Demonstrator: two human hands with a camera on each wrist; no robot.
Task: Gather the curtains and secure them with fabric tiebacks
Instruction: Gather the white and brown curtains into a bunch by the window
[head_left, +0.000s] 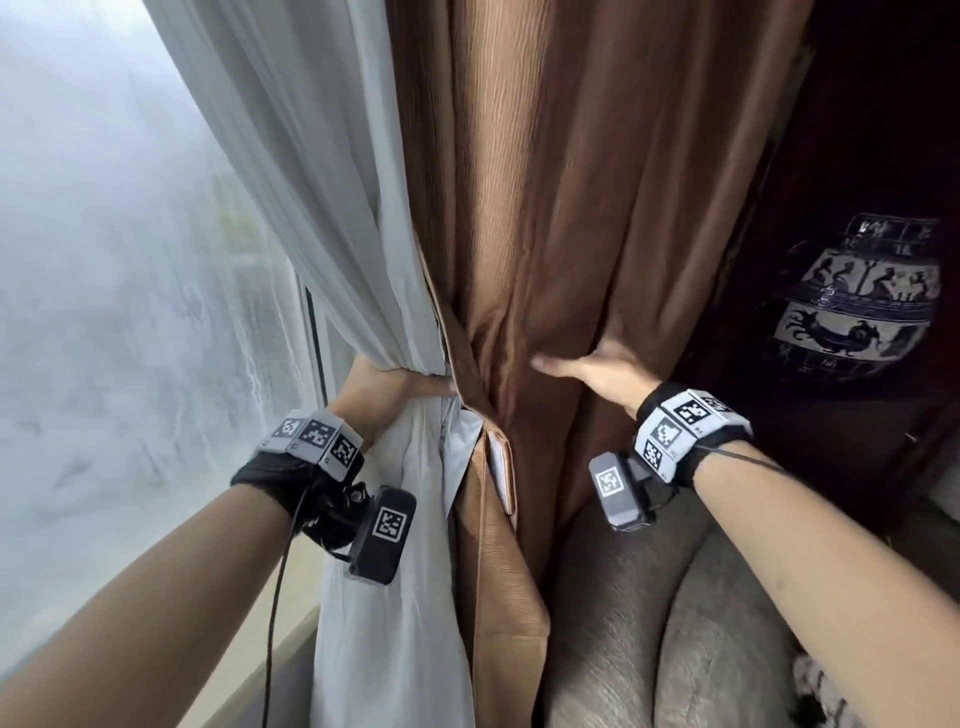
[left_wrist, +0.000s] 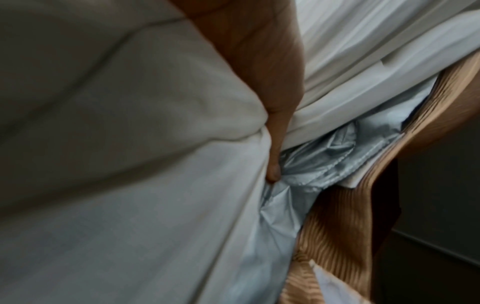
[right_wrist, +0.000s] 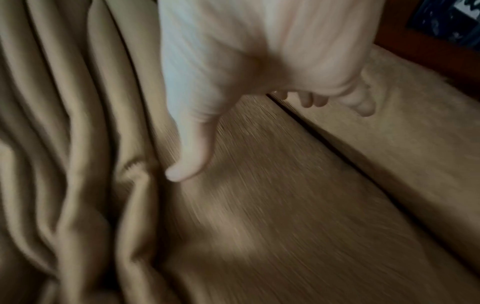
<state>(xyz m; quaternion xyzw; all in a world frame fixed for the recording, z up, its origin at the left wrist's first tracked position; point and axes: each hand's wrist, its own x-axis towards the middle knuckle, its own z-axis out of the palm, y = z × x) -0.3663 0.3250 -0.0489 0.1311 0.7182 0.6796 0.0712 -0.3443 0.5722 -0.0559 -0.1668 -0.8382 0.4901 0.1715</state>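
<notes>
A white curtain (head_left: 332, 208) hangs at the left and a ribbed brown curtain (head_left: 597, 182) beside it. My left hand (head_left: 395, 387) grips the white curtain, bunched into a narrow waist. In the left wrist view one finger (left_wrist: 275, 144) presses into the white cloth (left_wrist: 130, 144), with silvery lining (left_wrist: 319, 148) and a brown hem (left_wrist: 335, 216) beyond. My right hand (head_left: 587, 358) lies open against the brown folds, thumb (right_wrist: 189, 156) spread to the left; its fingers reach past a fold. I cannot make out a tieback.
A bright window with sheer netting (head_left: 130, 260) fills the left, with a sill (head_left: 291, 639) below it. A grey upholstered cushion (head_left: 649, 623) sits under the right arm. A dark patterned vase (head_left: 857, 291) stands in shadow at the right.
</notes>
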